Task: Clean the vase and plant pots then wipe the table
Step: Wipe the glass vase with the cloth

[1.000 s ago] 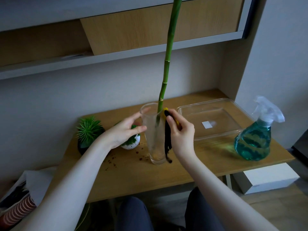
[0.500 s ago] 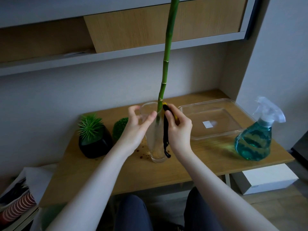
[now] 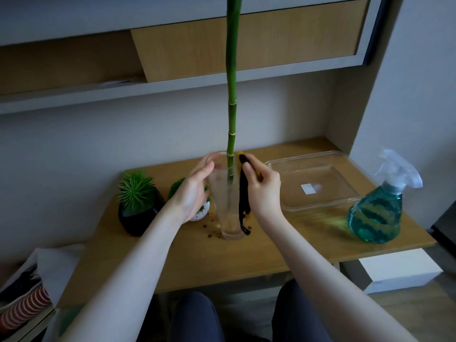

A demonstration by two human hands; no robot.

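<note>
a tall glass vase (image 3: 228,201) stands mid-desk (image 3: 197,257), holding a green bamboo stalk (image 3: 232,107) that rises out of view. left of it sit a black pot (image 3: 139,218) with a spiky plant and a white pot (image 3: 201,213), crumbs of soil beside them. a clear tray (image 3: 345,166) and a spray bottle (image 3: 377,213) of blue liquid sit on the right. the left hand (image 3: 192,193) cups the vase's side, fingers curled round it. the right hand (image 3: 264,191) pinches a dark cloth (image 3: 243,198) against the vase rim.

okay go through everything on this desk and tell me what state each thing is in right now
Glass vase: upright, left hand steadying it.
Bamboo stalk: standing in vase.
Cloth: pinched by right hand, against vase.
Spray bottle: upright, partly full.
Plastic tray: empty.
Black pot: upright.
</note>
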